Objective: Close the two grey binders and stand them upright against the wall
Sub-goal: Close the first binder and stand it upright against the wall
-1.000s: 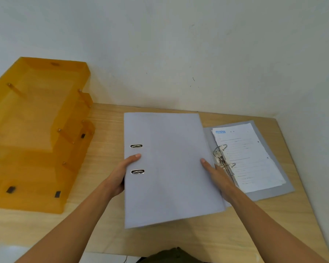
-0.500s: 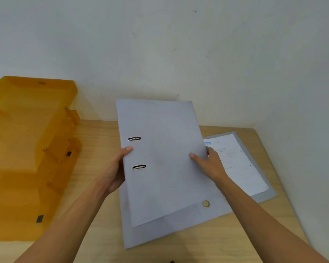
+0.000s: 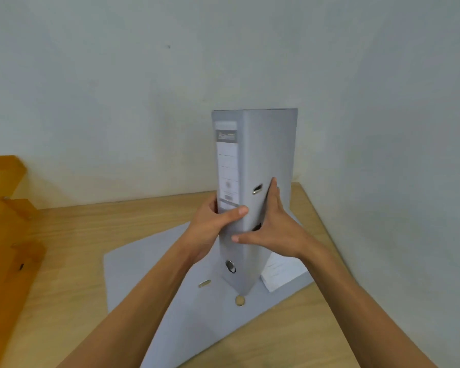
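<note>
Head view: I am holding the closed binder upright with both hands, left hand fingers wrapping its spine, right hand fingers spreading flat on the cover. It is hovering over the second binder, which is lying open on the counter, still needing closing and standing at the far wall.
</note>
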Action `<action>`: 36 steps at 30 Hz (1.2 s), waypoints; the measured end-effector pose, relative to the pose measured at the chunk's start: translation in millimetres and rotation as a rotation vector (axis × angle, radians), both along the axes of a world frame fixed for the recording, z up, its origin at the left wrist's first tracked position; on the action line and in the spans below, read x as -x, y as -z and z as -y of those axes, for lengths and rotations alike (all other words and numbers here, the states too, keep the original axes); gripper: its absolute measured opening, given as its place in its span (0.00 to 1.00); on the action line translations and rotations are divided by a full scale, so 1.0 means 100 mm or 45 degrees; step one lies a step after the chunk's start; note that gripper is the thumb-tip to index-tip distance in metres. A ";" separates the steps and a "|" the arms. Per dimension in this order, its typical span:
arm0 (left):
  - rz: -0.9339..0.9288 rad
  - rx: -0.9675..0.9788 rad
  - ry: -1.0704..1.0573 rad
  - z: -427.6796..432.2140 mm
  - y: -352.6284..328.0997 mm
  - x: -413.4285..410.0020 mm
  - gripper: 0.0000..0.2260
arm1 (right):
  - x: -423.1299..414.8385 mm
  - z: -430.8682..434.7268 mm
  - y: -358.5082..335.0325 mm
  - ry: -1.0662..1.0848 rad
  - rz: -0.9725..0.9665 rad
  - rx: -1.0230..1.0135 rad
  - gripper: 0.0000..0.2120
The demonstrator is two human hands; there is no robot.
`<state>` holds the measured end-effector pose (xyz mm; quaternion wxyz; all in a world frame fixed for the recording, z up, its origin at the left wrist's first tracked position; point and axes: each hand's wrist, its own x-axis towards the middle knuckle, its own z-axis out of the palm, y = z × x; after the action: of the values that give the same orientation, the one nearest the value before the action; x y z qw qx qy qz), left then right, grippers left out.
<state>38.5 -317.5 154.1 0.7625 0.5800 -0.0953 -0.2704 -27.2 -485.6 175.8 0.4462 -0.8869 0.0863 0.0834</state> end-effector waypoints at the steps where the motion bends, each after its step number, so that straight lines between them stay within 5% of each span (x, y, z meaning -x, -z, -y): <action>1: -0.002 0.014 0.059 0.14 -0.02 0.01 0.32 | 0.06 0.12 -0.01 0.008 0.052 -0.040 0.74; 3: 0.017 0.023 0.176 0.39 -0.06 0.03 0.25 | 0.20 0.37 -0.02 -0.003 0.144 -0.104 0.71; 8: 0.277 -0.232 0.389 1.01 -0.12 0.08 0.26 | 0.49 1.02 0.06 0.016 0.259 -0.077 0.64; 13: 0.587 -0.394 0.510 1.67 -0.03 0.19 0.38 | 0.68 1.64 0.40 0.191 0.232 -0.023 0.53; 17: 0.624 -0.397 0.571 2.11 0.16 0.33 0.43 | 0.79 2.11 0.77 0.438 0.196 0.110 0.35; 36: 0.646 -0.640 0.434 2.93 0.50 0.31 0.46 | 0.55 2.22 1.08 1.058 0.201 0.198 0.20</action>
<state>7.4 -610.2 104.5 0.4933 0.7727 -0.3065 -0.2561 -81.8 -707.2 67.3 0.3790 -0.8114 0.4077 -0.1784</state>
